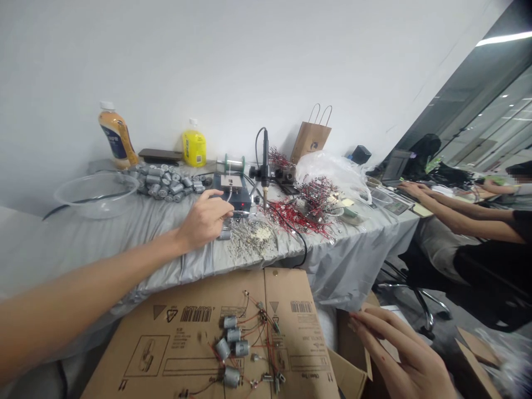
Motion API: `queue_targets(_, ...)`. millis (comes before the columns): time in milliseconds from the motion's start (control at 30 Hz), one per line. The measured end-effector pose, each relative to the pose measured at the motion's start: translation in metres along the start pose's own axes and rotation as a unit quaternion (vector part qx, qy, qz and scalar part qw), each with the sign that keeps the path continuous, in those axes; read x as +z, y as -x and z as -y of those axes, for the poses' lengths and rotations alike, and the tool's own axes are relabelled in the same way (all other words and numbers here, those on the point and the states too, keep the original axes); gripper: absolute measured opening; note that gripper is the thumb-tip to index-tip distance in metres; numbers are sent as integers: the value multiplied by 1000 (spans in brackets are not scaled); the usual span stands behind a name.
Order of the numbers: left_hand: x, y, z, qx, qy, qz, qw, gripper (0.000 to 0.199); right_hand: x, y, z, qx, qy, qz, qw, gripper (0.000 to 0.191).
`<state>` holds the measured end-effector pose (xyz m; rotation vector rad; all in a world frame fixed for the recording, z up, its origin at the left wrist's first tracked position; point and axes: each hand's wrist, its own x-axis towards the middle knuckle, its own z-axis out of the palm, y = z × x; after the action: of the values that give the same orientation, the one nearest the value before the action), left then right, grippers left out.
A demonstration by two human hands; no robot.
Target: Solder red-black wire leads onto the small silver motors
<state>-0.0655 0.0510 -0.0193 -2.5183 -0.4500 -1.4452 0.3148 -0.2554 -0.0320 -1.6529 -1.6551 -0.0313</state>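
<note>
My left hand (205,219) reaches over the table, fingers closed in a pinch beside the soldering station (239,194). A thin silvery piece shows at its fingertips; I cannot tell what it is. Just under that hand lies a small motor (224,234). My right hand (401,352) is low at the right, off the table, with its fingers pressed together; a tiny reddish spot shows at the tips. Several silver motors with wires (233,335) lie on a cardboard box (187,332) in front of me. A soldering iron (265,166) stands upright in its holder.
Piled motors (166,182), a clear plastic bowl (97,194) and a yellow bottle (194,145) stand at the left. Red-wired parts (301,216), a solder spool (234,165) and a paper bag (311,138) are further right. Another person's arms (461,208) work at the far right.
</note>
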Motion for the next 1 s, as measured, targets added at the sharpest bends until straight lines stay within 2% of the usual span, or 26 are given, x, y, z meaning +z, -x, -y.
queue_targets(667, -1, -1, -2, 4, -15, 14, 1000, 20, -1, -8, 12, -29, -3, -11, 1000, 17)
queue_targets(1000, -1, -2, -3, 7, -21, 11, 1000, 22, 0, 2, -2, -18, 7, -8, 1000, 20)
